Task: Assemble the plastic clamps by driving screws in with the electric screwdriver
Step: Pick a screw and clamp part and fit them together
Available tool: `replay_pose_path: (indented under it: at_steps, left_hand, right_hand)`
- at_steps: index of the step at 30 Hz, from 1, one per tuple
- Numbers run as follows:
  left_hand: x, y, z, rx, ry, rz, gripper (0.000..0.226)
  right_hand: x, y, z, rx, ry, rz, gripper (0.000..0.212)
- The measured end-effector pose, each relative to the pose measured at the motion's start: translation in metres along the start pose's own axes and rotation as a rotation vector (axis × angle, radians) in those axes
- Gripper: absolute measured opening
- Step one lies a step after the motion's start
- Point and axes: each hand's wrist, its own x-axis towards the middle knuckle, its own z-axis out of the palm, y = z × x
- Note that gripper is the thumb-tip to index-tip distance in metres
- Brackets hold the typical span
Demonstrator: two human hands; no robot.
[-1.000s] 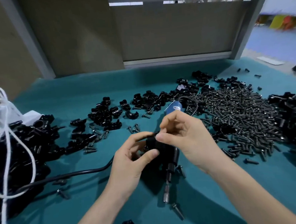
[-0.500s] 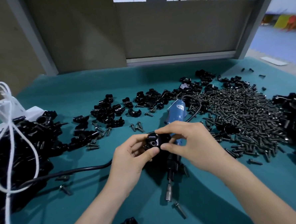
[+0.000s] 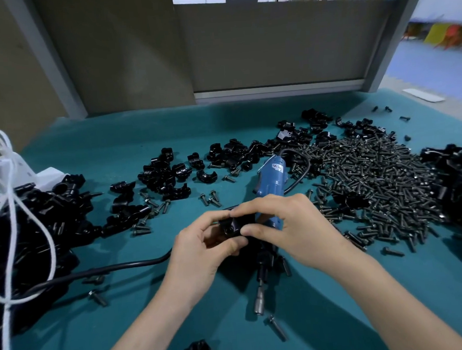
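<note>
A small black plastic clamp [image 3: 231, 227] is held over the teal table, its round hole facing me. My left hand [image 3: 202, 253] grips it from the left and below with thumb and fingers. My right hand [image 3: 290, 228] pinches it from the right, forefinger on top and thumb at the front. Under my hands lies the blue electric screwdriver [image 3: 272, 177], its metal bit [image 3: 260, 300] pointing toward me and its black cable [image 3: 108, 269] running off to the left. Part of the screwdriver's body is hidden by my hands.
A big heap of dark screws [image 3: 373, 182] lies at the right. Loose black clamp halves [image 3: 170, 175] are scattered at the back centre, larger black piles sit at the left [image 3: 33, 230] and right [image 3: 460, 177]. A white cord [image 3: 10, 210] hangs at the left. Single screws [image 3: 277, 327] lie near me.
The clamp has turned so its hole faces me, and my right hand's fingers have shifted on it. The view has tilted slightly; the screwdriver stays on the table.
</note>
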Motion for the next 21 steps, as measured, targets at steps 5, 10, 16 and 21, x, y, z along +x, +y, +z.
replay_pose_path:
  at_steps: [5,10,16,21]
  left_hand:
    - [0.003,0.002,-0.006,0.002,-0.044,-0.037,0.029]
    - [0.004,0.004,-0.01,0.034,-0.071,-0.015,0.027]
    - [0.004,0.002,-0.01,0.025,-0.047,0.039,0.033]
    - [0.003,0.001,-0.012,0.053,-0.054,0.071,0.041]
  right_hand:
    - [0.002,0.001,0.001,0.028,-0.035,-0.005,0.029]
    - [0.003,0.002,0.002,0.082,-0.036,0.02,0.03]
    - [0.001,0.003,0.003,0.196,-0.041,0.11,0.033]
    - [0.002,0.002,0.004,0.135,-0.049,0.117,0.032]
